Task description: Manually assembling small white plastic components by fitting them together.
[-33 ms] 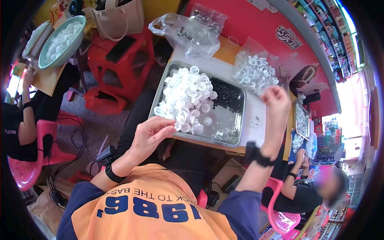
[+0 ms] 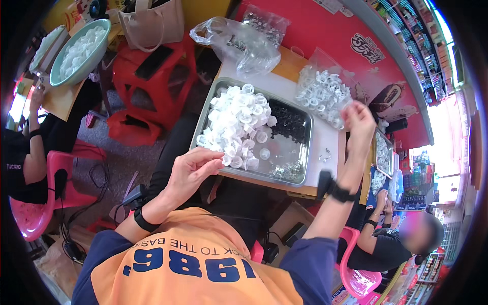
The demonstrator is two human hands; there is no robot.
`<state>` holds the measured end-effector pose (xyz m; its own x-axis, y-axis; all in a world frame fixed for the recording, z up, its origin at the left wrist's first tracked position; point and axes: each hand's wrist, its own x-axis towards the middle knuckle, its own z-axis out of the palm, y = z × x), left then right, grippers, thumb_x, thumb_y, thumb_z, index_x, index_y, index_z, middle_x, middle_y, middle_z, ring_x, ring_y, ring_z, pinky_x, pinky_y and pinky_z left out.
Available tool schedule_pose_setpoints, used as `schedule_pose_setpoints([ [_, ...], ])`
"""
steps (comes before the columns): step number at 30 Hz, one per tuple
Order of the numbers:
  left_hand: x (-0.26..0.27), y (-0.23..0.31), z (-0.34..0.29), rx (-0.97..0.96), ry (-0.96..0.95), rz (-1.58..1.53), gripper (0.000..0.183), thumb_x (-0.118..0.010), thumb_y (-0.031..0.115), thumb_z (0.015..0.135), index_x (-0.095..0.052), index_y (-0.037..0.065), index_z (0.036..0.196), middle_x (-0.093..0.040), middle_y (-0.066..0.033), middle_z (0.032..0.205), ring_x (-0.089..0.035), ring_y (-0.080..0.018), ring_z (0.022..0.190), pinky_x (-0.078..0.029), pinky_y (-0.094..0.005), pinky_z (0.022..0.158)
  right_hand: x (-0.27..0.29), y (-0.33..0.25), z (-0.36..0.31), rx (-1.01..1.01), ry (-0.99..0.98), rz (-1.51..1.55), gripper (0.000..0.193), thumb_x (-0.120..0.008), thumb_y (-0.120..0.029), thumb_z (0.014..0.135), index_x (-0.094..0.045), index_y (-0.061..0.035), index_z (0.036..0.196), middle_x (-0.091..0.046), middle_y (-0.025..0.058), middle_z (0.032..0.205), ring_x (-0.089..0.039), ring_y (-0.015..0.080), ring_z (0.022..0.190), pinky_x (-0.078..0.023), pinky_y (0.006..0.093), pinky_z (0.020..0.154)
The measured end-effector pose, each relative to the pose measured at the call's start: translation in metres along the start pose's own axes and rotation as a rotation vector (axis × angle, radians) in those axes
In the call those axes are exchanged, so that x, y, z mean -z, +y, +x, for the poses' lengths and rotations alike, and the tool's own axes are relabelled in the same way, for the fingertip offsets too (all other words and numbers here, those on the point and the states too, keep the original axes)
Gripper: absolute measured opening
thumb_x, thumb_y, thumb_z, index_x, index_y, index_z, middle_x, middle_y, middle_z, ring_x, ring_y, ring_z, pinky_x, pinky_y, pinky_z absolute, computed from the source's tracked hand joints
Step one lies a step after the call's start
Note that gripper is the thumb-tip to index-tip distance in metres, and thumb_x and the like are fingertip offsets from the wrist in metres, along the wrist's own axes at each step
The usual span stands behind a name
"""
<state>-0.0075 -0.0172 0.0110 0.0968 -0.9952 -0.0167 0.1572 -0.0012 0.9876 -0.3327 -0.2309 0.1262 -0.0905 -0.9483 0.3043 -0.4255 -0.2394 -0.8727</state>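
My left hand (image 2: 192, 166) rests at the near left corner of a metal tray (image 2: 305, 152). Its thumb and fingertips are drawn together beside a heap of small white plastic cups (image 2: 236, 122); whether a piece sits between them is hidden. Over at the tray's right, my right hand (image 2: 360, 121) is raised with curled fingers, by the near edge of a clear bag of translucent plastic parts (image 2: 325, 96). What it holds, if anything, cannot be made out. In the tray also lie small black pieces (image 2: 290, 121) and small shiny pieces (image 2: 287, 171).
Behind the tray lie clear plastic bags (image 2: 249, 48) with metallic bits. A few tiny parts (image 2: 324, 155) are on the white tabletop. A red stool (image 2: 147, 76) bears a dark phone-like slab. Co-workers sit at left and right; a green basin (image 2: 81, 56) stands far left.
My right hand has moved a little to the right and is closer to the edge of the bag of parts. My left hand has stayed in place.
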Motion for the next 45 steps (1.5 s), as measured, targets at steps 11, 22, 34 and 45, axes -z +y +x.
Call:
schedule_pose_setpoints([
  [11,0.013,-0.001,0.003,0.046,-0.015,0.025,0.019,-0.061,0.003,0.094,-0.068,-0.005,0.109,-0.064,-0.0104,0.101,-0.067,-0.0138,0.087,-0.056,-0.0233,0.075,-0.083,0.025,-0.107,0.048,-0.669,-0.546,0.026,-0.073,-0.016,0.078,-0.071,-0.0016,0.100,-0.068,0.0144,0.094,-0.067,0.0289,0.085,-0.052,0.0368,0.077],
  [22,-0.013,0.014,0.014,0.165,-0.154,-0.054,0.019,-0.064,0.006,0.093,-0.070,-0.002,0.109,-0.068,-0.0087,0.102,-0.067,-0.0119,0.089,-0.055,-0.0233,0.078,-0.081,0.030,-0.161,-0.157,-0.371,0.060,0.023,-0.069,-0.001,0.084,-0.068,0.0005,0.107,-0.066,0.0037,0.092,-0.061,0.0097,0.080,-0.050,0.0239,0.072],
  [34,-0.040,0.008,0.018,0.474,-0.218,-0.404,0.028,-0.071,0.015,0.089,-0.066,-0.001,0.112,-0.069,-0.0080,0.091,-0.069,-0.0133,0.078,-0.059,-0.0274,0.072,-0.103,-0.001,-0.232,-0.206,-0.292,0.386,0.036,-0.066,0.007,0.085,-0.061,0.0007,0.121,-0.062,0.0056,0.112,-0.061,0.0088,0.085,-0.050,0.0229,0.080],
  [45,-0.046,-0.005,0.010,0.119,-0.183,-0.126,0.019,-0.069,0.004,0.088,-0.067,-0.005,0.105,-0.067,-0.0097,0.103,-0.068,-0.0138,0.086,-0.056,-0.0248,0.078,-0.101,-0.002,-0.239,-0.196,-0.175,0.303,0.024,-0.066,0.007,0.087,-0.062,0.0048,0.110,-0.063,0.0069,0.098,-0.063,0.0095,0.079,-0.052,0.0220,0.074],
])
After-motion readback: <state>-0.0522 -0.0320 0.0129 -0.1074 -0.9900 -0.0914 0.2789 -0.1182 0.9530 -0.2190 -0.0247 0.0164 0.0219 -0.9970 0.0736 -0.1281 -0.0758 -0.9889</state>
